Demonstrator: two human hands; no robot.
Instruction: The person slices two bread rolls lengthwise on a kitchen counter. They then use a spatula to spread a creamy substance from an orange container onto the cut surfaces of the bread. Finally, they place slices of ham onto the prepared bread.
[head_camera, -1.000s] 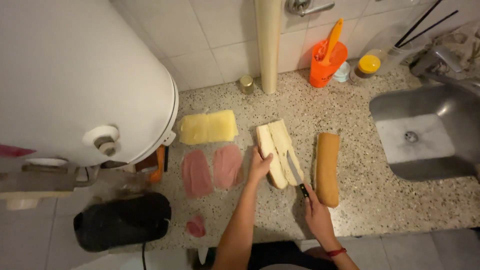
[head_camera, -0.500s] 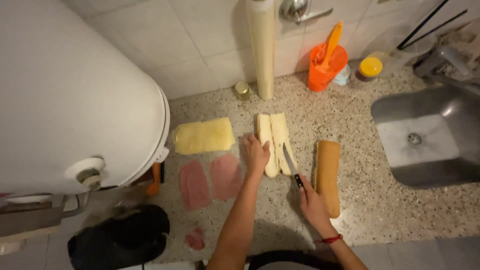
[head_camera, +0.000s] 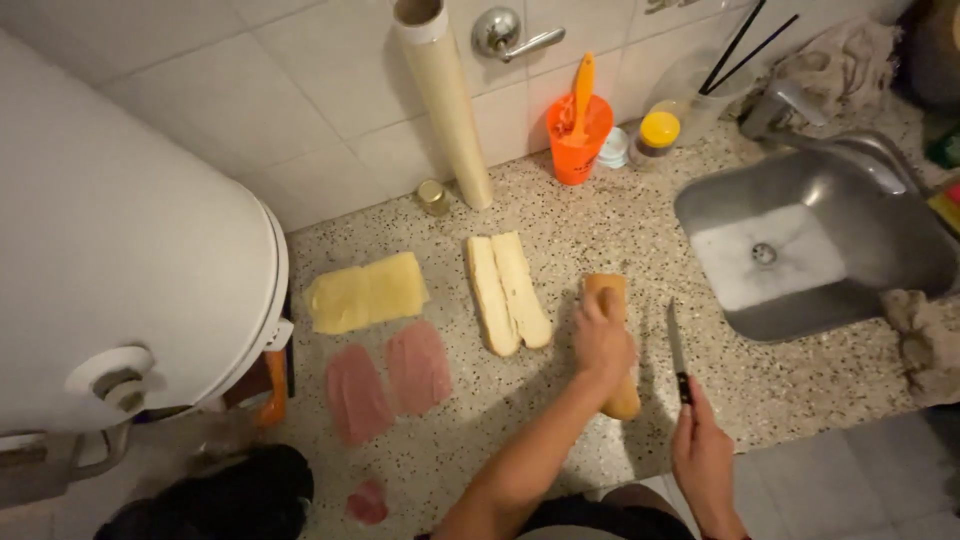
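My left hand (head_camera: 601, 342) rests on top of a whole bread roll (head_camera: 612, 296) lying on the speckled counter (head_camera: 600, 230), pressing it down. My right hand (head_camera: 702, 455) grips a black-handled knife (head_camera: 678, 350), blade pointing away, just right of the roll and apart from it. A split roll (head_camera: 508, 292) lies open in two halves to the left. Further left are two cheese slices (head_camera: 366, 292) and two ham slices (head_camera: 388, 376).
A large white tank (head_camera: 120, 260) fills the left. A roll of film (head_camera: 448, 100), an orange cup with a utensil (head_camera: 578, 130), jars (head_camera: 657, 134) and a steel sink (head_camera: 810, 250) stand at the back and right. A ham scrap (head_camera: 366, 502) lies near the counter's front edge.
My left hand left the split roll and moved right onto the whole roll. My right hand carried the knife from between the rolls to the whole roll's right side.
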